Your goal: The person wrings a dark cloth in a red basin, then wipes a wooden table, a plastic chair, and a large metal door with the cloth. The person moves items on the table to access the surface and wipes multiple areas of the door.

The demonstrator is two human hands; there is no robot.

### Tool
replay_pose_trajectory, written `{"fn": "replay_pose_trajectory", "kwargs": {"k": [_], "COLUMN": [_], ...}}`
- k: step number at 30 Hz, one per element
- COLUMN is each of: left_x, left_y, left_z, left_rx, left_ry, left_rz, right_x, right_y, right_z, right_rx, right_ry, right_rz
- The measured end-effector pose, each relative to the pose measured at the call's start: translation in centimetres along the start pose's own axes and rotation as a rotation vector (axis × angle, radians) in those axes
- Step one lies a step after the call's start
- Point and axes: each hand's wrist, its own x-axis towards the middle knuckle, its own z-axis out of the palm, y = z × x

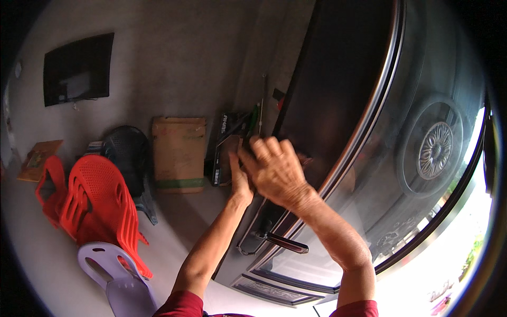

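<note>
My right hand (275,170) is raised beside the free edge of a dark panelled door (338,105), its back toward me. Its fingers are bent and look closed, and what they hold, if anything, is hidden. Against it from the left comes my left hand (241,182), with one digit pointing up. The other fingers of that hand are hidden behind the right one. Below both hands, a lever handle (288,243) sticks out from the door's dark lock plate (253,239); neither hand touches it.
Stacked red plastic chairs (100,195) stand at the left, with a lilac chair (124,285) in front and a dark chair (125,153) behind. A cardboard box (179,150) and a black narrow box (217,164) stand by the wall. A television (79,68) hangs at upper left. Daylight enters at right.
</note>
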Motion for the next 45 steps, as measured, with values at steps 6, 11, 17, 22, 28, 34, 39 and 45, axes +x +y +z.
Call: {"fn": "replay_pose_trajectory", "kwargs": {"k": [6,11,17,22,28,34,39,45], "left_x": [-3.0,-2.1,4.1,10.3,11.8,5.1,2.1,2.9], "left_y": [1.4,3.6,7.2,9.6,5.8,2.8,1.0,1.5], "left_z": [-4.2,-4.6,3.6,15.5,13.5,5.3,-1.3,-2.0], "left_rx": [-0.433,-0.391,-0.087,0.358,0.663,0.823,0.723,0.829], "left_ry": [-0.393,-0.062,-0.096,-0.396,-0.4,-0.507,-0.517,-0.512], "left_rz": [-0.14,-0.113,0.114,0.724,0.914,0.558,0.321,0.451], "right_x": [1.7,2.6,-4.2,-5.0,-5.8,-6.8,-6.6,-6.3], "right_y": [-3.4,-3.2,-0.5,-0.6,-0.5,0.2,0.0,0.0], "right_z": [4.5,0.0,-3.6,-1.9,-0.8,0.0,0.4,0.4], "right_rx": [0.233,0.587,-0.07,-0.119,-0.157,-0.172,-0.156,-0.149], "right_ry": [-0.022,-0.14,0.036,0.007,0.041,0.07,0.102,0.119], "right_rz": [0.226,0.095,0.372,0.347,0.328,0.327,0.294,0.279]}}
